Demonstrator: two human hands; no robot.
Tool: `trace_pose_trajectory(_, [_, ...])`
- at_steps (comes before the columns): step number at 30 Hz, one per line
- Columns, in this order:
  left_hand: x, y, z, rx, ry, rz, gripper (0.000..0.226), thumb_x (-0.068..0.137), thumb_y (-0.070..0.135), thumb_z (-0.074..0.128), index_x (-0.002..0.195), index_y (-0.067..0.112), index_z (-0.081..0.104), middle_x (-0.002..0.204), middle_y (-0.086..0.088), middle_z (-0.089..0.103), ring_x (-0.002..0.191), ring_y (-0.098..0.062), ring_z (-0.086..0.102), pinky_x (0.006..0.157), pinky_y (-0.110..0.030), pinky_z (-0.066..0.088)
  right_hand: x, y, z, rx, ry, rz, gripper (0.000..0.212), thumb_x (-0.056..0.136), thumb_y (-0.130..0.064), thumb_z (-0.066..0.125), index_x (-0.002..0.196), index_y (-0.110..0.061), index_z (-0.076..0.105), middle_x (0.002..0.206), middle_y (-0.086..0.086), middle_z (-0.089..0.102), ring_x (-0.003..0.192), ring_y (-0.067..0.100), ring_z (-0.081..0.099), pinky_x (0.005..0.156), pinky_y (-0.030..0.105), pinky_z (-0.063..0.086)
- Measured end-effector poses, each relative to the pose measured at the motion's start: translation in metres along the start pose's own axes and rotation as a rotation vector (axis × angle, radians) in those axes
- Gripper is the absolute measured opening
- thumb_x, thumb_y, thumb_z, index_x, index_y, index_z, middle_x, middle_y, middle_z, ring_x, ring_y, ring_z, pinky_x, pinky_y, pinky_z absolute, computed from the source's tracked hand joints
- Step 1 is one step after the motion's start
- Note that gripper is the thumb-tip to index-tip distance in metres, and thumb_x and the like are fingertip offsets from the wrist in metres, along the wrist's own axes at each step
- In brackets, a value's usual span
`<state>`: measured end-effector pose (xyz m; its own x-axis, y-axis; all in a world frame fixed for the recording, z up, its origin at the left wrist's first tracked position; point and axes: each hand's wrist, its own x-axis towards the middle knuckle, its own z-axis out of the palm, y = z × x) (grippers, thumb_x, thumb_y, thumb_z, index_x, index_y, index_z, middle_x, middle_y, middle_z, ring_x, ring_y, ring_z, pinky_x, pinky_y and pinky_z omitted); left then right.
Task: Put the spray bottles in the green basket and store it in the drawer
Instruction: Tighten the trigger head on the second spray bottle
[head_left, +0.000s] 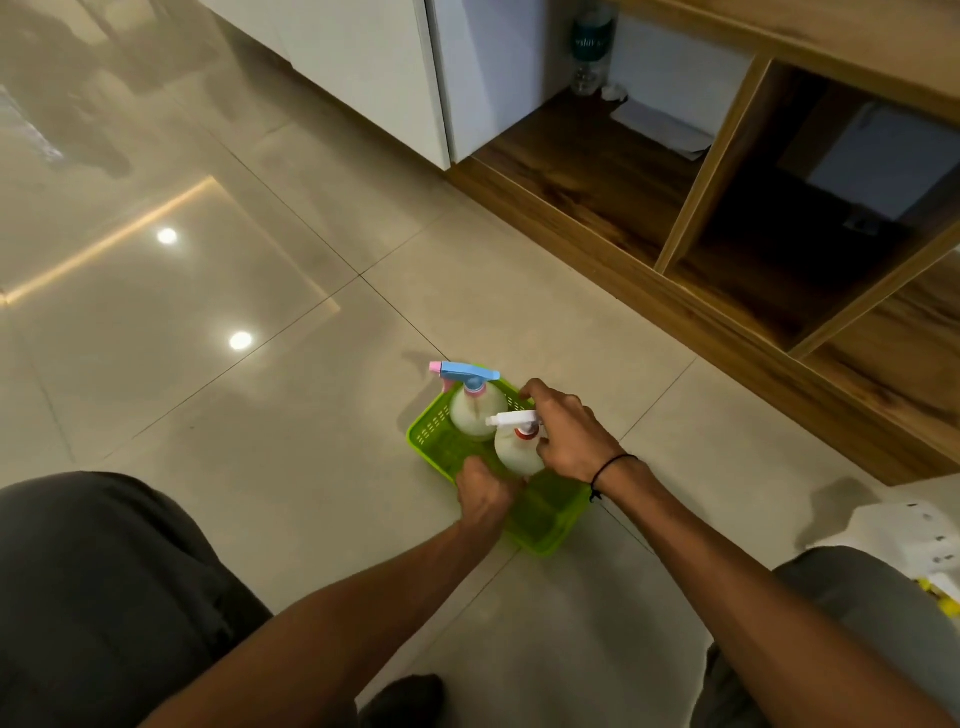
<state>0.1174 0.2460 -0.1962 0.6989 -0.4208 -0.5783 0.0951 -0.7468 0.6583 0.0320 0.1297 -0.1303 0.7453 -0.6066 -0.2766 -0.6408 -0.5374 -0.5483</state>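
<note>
A green slotted basket sits on the tiled floor in front of me. Two white spray bottles stand upright inside it. The far bottle has a blue and pink trigger head. The near bottle has a white head with a red collar. My right hand is closed around the neck and head of the near bottle. My left hand grips the basket's near left rim, right beside that bottle's base.
A low wooden cabinet with open compartments runs along the right; a clear bottle and papers sit inside. White cabinet doors stand behind. A white power strip lies at the far right. My knees frame the bottom corners.
</note>
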Motion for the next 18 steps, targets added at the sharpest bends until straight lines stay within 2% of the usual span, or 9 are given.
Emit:
trace_pose_trajectory(2, [0.004, 0.002, -0.008, 0.046, 0.020, -0.004, 0.035, 0.075, 0.019, 0.088, 0.103, 0.002, 0.076, 0.105, -0.017, 0.077, 0.104, -0.037, 0.073, 0.081, -0.037, 0.059, 0.000, -0.004, -0.009, -0.039, -0.017, -0.032, 0.053, 0.081, -0.005, 0.052, 0.131, -0.021, 0.042, 0.127, 0.009, 0.059, 0.103, 0.042, 0.062, 0.081, 0.050, 0.058])
trace_pose_trajectory(5, [0.009, 0.008, -0.020, 0.135, 0.017, 0.029, 0.021, 0.074, 0.025, 0.080, 0.083, 0.006, 0.079, 0.082, -0.010, 0.077, 0.085, -0.032, 0.073, 0.079, -0.038, 0.061, 0.002, -0.010, -0.023, -0.080, 0.026, -0.061, 0.048, 0.078, -0.019, 0.056, 0.124, -0.025, 0.045, 0.120, 0.003, 0.060, 0.103, 0.037, 0.062, 0.075, 0.046, 0.056])
trace_pose_trajectory(8, [0.016, 0.012, -0.031, 0.158, 0.032, 0.035, 0.022, 0.077, 0.030, 0.074, 0.072, 0.010, 0.078, 0.078, -0.008, 0.079, 0.087, -0.031, 0.077, 0.081, -0.036, 0.061, 0.007, -0.013, -0.032, -0.075, 0.093, -0.038, 0.050, 0.063, -0.030, 0.058, 0.112, -0.026, 0.052, 0.109, -0.003, 0.063, 0.099, 0.030, 0.061, 0.070, 0.038, 0.046])
trace_pose_trajectory(10, [0.019, 0.016, -0.040, 0.139, 0.086, 0.025, 0.022, 0.077, 0.032, 0.071, 0.069, 0.012, 0.075, 0.077, -0.008, 0.078, 0.087, -0.033, 0.076, 0.083, -0.036, 0.061, 0.011, -0.013, -0.036, -0.044, 0.135, -0.013, 0.049, 0.057, -0.028, 0.054, 0.106, -0.026, 0.054, 0.104, -0.006, 0.064, 0.093, 0.028, 0.061, 0.069, 0.035, 0.043])
trace_pose_trajectory(14, [0.030, 0.037, -0.068, -0.016, 0.250, -0.018, 0.025, 0.067, 0.036, 0.069, 0.079, 0.017, 0.081, 0.084, -0.009, 0.078, 0.089, -0.035, 0.075, 0.088, -0.037, 0.063, 0.018, -0.011, -0.036, -0.033, 0.219, 0.028, 0.032, 0.070, -0.011, 0.055, 0.098, -0.027, 0.057, 0.097, -0.008, 0.068, 0.088, 0.029, 0.064, 0.069, 0.035, 0.048])
trace_pose_trajectory(18, [0.051, 0.064, -0.110, -0.230, 0.399, -0.025, 0.025, 0.065, 0.023, 0.060, 0.076, 0.015, 0.080, 0.070, -0.005, 0.078, 0.080, -0.030, 0.077, 0.088, -0.039, 0.066, 0.023, -0.010, -0.036, -0.002, 0.258, 0.046, 0.019, 0.076, -0.014, 0.057, 0.093, -0.024, 0.058, 0.093, -0.006, 0.069, 0.084, 0.032, 0.064, 0.070, 0.037, 0.051])
